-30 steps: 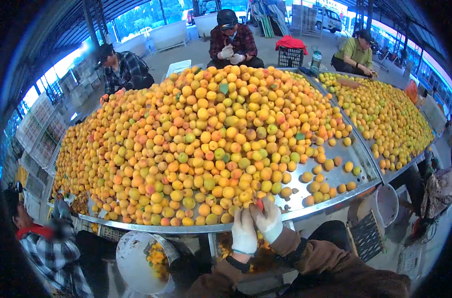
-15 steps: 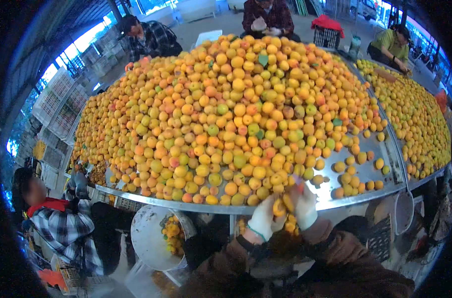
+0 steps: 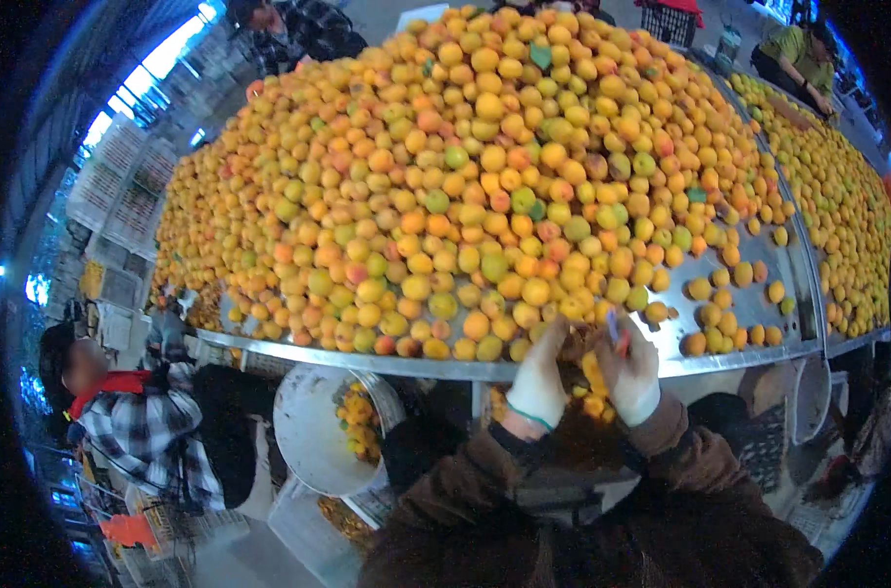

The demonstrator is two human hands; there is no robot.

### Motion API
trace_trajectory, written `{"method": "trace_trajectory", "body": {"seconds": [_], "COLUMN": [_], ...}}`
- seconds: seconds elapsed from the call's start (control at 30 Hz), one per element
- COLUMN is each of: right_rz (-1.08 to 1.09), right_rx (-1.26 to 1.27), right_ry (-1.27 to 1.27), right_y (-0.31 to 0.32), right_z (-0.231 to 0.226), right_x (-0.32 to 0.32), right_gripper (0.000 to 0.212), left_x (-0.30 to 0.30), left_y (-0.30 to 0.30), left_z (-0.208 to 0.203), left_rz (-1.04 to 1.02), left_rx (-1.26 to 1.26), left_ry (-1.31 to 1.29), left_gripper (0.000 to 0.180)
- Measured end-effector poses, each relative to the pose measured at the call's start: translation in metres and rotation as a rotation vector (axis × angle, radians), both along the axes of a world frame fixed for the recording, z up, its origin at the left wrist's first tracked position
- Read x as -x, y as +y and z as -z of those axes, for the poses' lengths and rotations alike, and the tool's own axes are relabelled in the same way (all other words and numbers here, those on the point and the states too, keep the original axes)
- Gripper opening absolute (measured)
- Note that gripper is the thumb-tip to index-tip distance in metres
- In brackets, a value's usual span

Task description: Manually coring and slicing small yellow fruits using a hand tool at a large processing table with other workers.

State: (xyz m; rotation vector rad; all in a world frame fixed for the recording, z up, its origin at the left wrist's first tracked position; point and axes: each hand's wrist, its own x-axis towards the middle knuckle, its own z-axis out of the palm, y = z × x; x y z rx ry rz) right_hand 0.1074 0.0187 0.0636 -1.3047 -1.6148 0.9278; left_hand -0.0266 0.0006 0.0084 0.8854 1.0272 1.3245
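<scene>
Left hand point(image 3: 541, 377) in white glove, fingers closed on an apricot point(image 3: 575, 345) at the metal table point(image 3: 749, 309) edge, right hand point(image 3: 631, 372) pinching a small red-handled knife point(image 3: 614, 328), long axis upright, tip direction unclear, heaped apricot pile point(image 3: 484, 186) beyond.

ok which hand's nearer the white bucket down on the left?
Left. The left hand is at the table edge, just right of the white bucket. The right hand is farther right, beyond the left hand, holding a small red-handled tool.
</scene>
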Motion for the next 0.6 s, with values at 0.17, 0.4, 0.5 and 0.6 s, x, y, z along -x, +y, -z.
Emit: {"method": "trace_trajectory", "body": {"seconds": [0.17, 0.4, 0.5, 0.6], "right_rz": [-0.233, 0.159, 0.116, 0.133], "right_rx": [-0.244, 0.084, 0.211, 0.36], "right_ry": [-0.117, 0.373, 0.458, 0.537], "right_y": [0.003, 0.032, 0.046, 0.047], "right_z": [-0.012, 0.003, 0.005, -0.002], "right_x": [0.007, -0.008, -0.021, -0.016], "right_gripper": [0.029, 0.022, 0.012, 0.018], "left_x": [-0.006, -0.007, -0.002, 0.0], "left_y": [-0.001, 0.002, 0.013, 0.007], "left_z": [0.021, 0.026, 0.029, 0.044], "left_rz": [0.133, 0.116, 0.3, 0.327], "left_rx": [0.293, -0.075, 0.153, 0.189], "left_ry": [-1.124, 0.277, -0.698, -0.927], "left_gripper": [0.045, 0.052, 0.044, 0.034]}}
